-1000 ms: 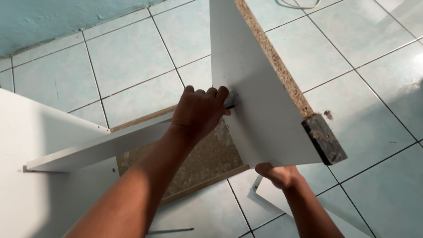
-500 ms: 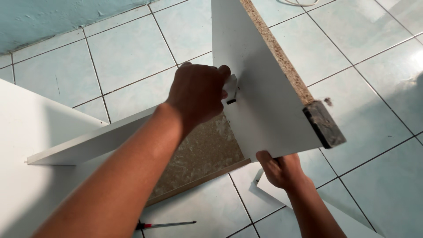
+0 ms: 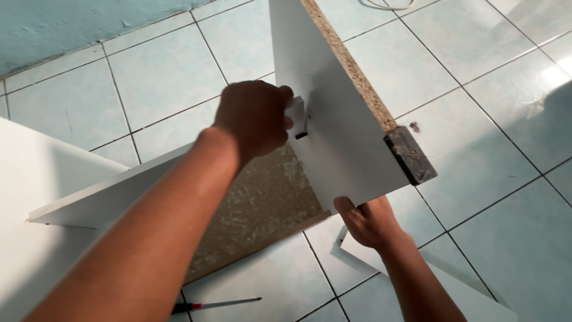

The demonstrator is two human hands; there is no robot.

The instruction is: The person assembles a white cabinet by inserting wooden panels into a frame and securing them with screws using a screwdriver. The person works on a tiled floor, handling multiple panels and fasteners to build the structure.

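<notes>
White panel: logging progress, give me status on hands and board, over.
Left hand pressing at the joint on the upright white panel. Right hand gripping its lower edge. Screwdriver on the tiled floor, apart.

Probably home: tiled floor (image 3: 488,119), painted wall (image 3: 71,24)

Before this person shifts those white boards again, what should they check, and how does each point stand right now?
1. Left hand presses at the joint where the long white shelf board meets the upright white chipboard panel: ok.
2. Right hand supports the upright panel's lower edge: ok.
3. The boards meet flush at the joint: cannot tell, the left hand hides it.
4. Dark block on the panel's corner firmly attached: cannot tell.
5. Thin screwdriver with dark handle lies on the pale tiled floor, apart from both hands: ok.
6. Loose white panel lies on the floor under the right forearm, underfoot: not ok.
</notes>
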